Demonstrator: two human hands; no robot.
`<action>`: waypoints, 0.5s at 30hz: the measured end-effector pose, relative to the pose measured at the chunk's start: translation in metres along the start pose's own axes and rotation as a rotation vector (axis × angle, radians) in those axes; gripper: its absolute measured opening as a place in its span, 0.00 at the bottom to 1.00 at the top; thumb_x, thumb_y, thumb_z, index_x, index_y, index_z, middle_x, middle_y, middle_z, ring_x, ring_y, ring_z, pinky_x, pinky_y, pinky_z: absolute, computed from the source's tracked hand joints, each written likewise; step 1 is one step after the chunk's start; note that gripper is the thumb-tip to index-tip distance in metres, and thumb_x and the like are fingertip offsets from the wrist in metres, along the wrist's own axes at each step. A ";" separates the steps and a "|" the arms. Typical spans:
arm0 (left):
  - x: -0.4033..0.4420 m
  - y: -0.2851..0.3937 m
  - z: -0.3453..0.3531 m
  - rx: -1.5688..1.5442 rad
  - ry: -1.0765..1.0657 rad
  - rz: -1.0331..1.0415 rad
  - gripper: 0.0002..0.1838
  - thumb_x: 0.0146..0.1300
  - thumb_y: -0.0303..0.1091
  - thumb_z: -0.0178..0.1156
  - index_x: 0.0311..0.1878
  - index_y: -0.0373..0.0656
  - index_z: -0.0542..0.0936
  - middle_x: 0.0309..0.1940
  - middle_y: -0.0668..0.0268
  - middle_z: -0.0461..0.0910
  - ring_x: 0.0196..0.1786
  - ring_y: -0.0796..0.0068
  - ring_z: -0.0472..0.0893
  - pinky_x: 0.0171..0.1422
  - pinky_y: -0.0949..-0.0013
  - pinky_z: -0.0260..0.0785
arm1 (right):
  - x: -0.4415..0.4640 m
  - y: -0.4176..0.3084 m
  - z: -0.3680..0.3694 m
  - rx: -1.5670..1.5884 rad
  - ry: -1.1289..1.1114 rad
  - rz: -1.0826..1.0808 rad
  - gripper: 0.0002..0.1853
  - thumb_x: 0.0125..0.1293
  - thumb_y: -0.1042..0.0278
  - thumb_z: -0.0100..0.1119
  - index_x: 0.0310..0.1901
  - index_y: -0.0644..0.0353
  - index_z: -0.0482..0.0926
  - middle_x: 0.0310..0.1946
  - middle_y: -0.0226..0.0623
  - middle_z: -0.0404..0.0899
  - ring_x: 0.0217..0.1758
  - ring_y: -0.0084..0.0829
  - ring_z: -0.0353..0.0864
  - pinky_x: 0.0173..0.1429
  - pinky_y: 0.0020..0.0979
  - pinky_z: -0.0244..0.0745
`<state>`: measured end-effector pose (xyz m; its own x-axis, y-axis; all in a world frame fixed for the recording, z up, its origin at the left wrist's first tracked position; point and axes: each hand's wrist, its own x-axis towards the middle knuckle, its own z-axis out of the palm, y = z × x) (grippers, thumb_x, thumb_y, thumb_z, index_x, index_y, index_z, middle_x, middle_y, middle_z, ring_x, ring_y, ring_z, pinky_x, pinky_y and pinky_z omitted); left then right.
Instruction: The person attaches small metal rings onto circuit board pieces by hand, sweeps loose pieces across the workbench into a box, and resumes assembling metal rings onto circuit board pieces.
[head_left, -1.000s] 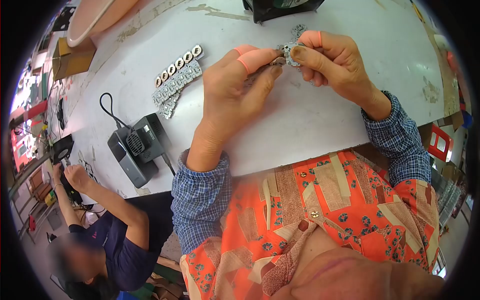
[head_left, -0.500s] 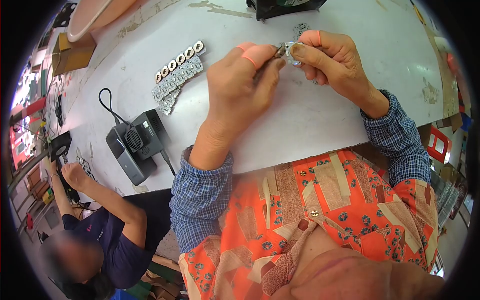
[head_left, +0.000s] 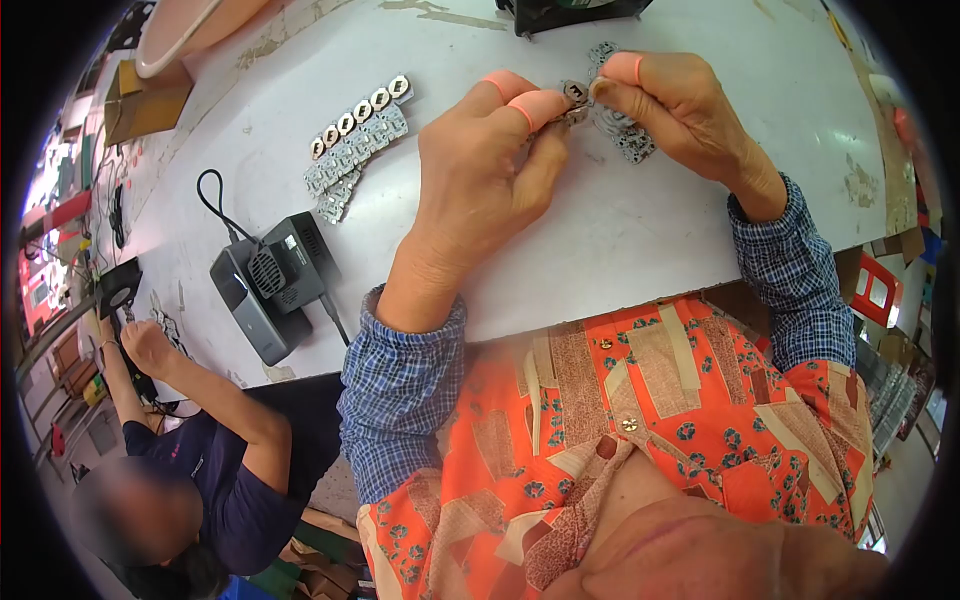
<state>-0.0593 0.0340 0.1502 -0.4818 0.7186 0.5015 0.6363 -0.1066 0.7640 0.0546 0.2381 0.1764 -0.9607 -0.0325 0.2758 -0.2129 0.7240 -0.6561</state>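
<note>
Near the upper middle of the table, my left hand (head_left: 490, 165), with pink covers on two fingers, pinches a small metal part (head_left: 574, 94) at its fingertips. My right hand (head_left: 680, 110), with a pink cover on one finger, is closed right beside that part. Whatever its thumb and finger hold is too small to make out. Below and behind its fingertips lie grey metal pieces (head_left: 632, 143). To the left, a strip of round-topped pieces (head_left: 362, 112) lies along more grey flat pieces (head_left: 355, 150).
A black and grey device (head_left: 275, 285) with a cable stands on the white table (head_left: 560, 265). A dark box-like object (head_left: 575, 12) is at the top edge. A pink basin (head_left: 190, 30) and a carton (head_left: 145, 105) stand upper left. Another person (head_left: 235, 470) works lower left.
Both hands have shifted slightly up. The plate between them no longer shows as before; a round-topped part now shows at my left fingertips. More grey pieces are uncovered beneath my right hand.
</note>
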 end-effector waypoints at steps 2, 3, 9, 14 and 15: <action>0.000 0.000 -0.003 0.000 -0.009 -0.056 0.08 0.58 0.22 0.66 0.41 0.38 0.85 0.34 0.61 0.83 0.30 0.74 0.81 0.33 0.72 0.73 | 0.004 -0.001 -0.003 -0.038 0.041 -0.022 0.08 0.73 0.71 0.61 0.41 0.68 0.81 0.25 0.29 0.75 0.26 0.23 0.71 0.30 0.28 0.67; 0.000 0.001 -0.004 0.000 -0.014 -0.086 0.07 0.59 0.22 0.67 0.41 0.38 0.85 0.34 0.62 0.83 0.30 0.75 0.81 0.33 0.73 0.72 | 0.006 -0.002 -0.004 0.001 0.040 -0.042 0.07 0.73 0.71 0.61 0.41 0.68 0.81 0.25 0.29 0.75 0.26 0.23 0.71 0.30 0.28 0.67; 0.001 0.003 -0.010 -0.419 -0.083 -0.306 0.08 0.60 0.26 0.69 0.42 0.35 0.85 0.33 0.68 0.84 0.32 0.83 0.78 0.35 0.77 0.70 | -0.002 -0.009 0.001 0.369 -0.068 0.071 0.09 0.74 0.68 0.62 0.38 0.65 0.82 0.23 0.28 0.76 0.24 0.19 0.72 0.28 0.24 0.68; 0.001 0.008 -0.013 -0.384 -0.184 -0.413 0.08 0.62 0.27 0.71 0.42 0.35 0.85 0.35 0.68 0.85 0.33 0.84 0.80 0.36 0.80 0.70 | -0.003 -0.010 -0.001 0.345 -0.186 0.066 0.11 0.74 0.63 0.63 0.36 0.62 0.84 0.20 0.25 0.76 0.21 0.15 0.73 0.25 0.22 0.68; 0.002 0.008 -0.014 -0.361 -0.181 -0.431 0.08 0.63 0.27 0.72 0.43 0.36 0.85 0.35 0.68 0.84 0.34 0.85 0.80 0.36 0.81 0.70 | -0.004 -0.012 -0.001 0.354 -0.170 0.083 0.11 0.74 0.63 0.63 0.36 0.62 0.84 0.19 0.25 0.76 0.21 0.15 0.73 0.25 0.21 0.68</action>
<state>-0.0633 0.0245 0.1631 -0.5204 0.8517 0.0617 0.1449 0.0168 0.9893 0.0608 0.2307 0.1842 -0.9868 -0.1187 0.1106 -0.1526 0.4479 -0.8810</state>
